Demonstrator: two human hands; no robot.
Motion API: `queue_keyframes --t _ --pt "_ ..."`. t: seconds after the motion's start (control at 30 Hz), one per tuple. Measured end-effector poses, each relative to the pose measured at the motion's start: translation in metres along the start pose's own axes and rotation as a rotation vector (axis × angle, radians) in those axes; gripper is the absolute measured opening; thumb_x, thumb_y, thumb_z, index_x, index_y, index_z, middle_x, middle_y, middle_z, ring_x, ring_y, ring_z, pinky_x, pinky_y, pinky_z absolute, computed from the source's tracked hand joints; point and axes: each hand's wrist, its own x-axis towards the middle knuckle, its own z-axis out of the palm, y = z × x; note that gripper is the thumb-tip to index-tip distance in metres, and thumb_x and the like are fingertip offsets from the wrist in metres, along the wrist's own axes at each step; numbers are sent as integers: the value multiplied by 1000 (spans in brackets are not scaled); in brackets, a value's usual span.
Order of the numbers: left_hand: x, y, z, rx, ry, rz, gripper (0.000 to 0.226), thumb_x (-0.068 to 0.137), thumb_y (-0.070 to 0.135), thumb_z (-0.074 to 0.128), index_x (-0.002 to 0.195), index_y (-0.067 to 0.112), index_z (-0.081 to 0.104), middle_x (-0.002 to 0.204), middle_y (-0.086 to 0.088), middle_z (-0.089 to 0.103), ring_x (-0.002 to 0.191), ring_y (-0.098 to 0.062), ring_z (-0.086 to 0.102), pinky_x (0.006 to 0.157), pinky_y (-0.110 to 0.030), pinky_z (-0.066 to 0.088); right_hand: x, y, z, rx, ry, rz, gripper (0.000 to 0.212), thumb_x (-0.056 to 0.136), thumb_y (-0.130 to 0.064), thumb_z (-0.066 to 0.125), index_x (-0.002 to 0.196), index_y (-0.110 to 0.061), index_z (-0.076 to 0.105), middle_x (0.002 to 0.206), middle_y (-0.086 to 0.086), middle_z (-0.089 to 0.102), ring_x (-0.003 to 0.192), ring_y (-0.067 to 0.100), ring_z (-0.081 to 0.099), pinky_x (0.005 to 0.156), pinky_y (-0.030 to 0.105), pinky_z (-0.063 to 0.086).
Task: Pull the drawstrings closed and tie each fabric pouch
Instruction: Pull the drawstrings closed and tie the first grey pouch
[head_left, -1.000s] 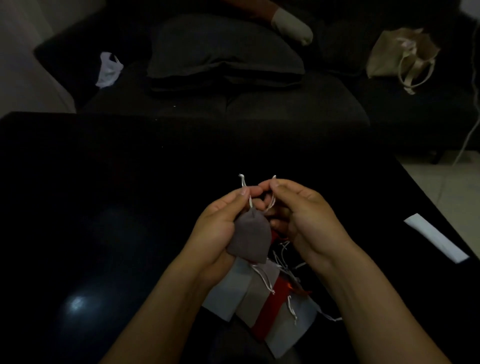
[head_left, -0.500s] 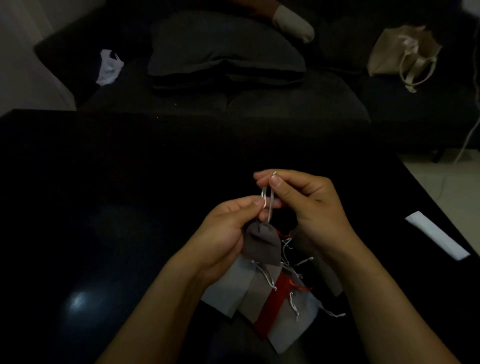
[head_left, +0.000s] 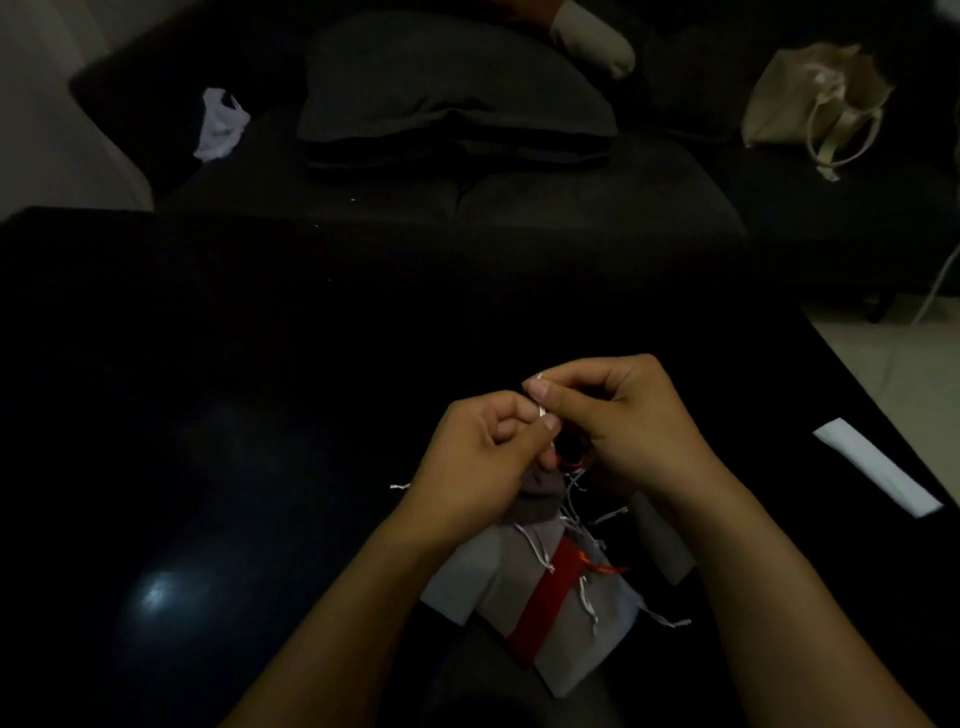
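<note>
Above the glossy black table (head_left: 260, 415), we pinch the thin white drawstring (head_left: 541, 412) between both hands; small grey fabric pouch (head_left: 540, 501) hangs at six o'clock beneath our left hand (head_left: 478, 457) and right hand (head_left: 623, 415).

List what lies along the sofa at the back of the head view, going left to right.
white plastic bag → dark cushion → pale rolled bundle → beige tote bag
</note>
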Motion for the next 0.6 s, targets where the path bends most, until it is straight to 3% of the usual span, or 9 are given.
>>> queue_keyframes --t 0.07,0.13,0.33,0.43,0.6 --pt "1 0 0 -40 18 -16 22 97 16 57 79 7 67 67 0 68 56 -5 55 55 -14 43 -1 -2 0 41 44 34 10 87 -5 70 84 3 75 69 23 69 59 11 60 53 16 47" --pt "3 0 -2 -112 62 -65 25 98 22 56 81 10 71 71 2 68 59 -3 51 57 -14 41 -1 -3 -2 135 74 94 10 86 -5 69 87 4 74 65 15 68 55 9 59 52 16 48" --pt "5 -1 -8 -237 221 -121 24 96 28 60 84 13 74 72 5 68 66 -3 57 64 -18 46 -3 -9 -1 384 -2 246 12 87 6 62 94 2 72 81 18 75 71 19 73 71 22 60" --pt "3 2 -10 -296 248 -93 23 93 26 63 91 7 76 80 -4 74 71 -8 66 69 -22 52 -5 -12 1 376 -30 265 15 84 9 64 96 2 69 87 23 75 76 25 74 73 26 61" --pt "1 8 -15 -303 236 -43 18 90 21 67 94 5 74 81 -7 74 74 -11 69 70 -24 56 -7 -14 -1 284 -88 257 26 79 4 72 104 -1 67 79 18 75 71 23 74 63 24 59"
